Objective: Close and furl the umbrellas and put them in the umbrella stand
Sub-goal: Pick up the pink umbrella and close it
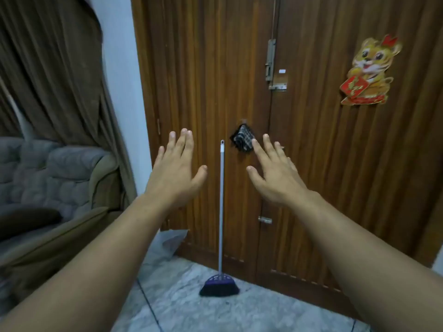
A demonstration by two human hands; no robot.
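Observation:
No umbrella and no umbrella stand are in view. My left hand [176, 167] and my right hand [275, 174] are both raised in front of a wooden double door [323, 152], palms away from me, fingers spread, holding nothing. Between them a broom [221, 212] with a grey handle and a purple and black head leans upright against the door. A small checked cloth [242, 138] hangs on the door just behind my right fingertips.
A grey cushioned sofa [52, 178] stands at the left under a brown curtain [55, 73]. A clear plastic bag [167, 243] lies by the door's foot. The floor [191, 312] is pale marble. A tiger decoration [370, 70] and a door bolt [271, 61] are on the door.

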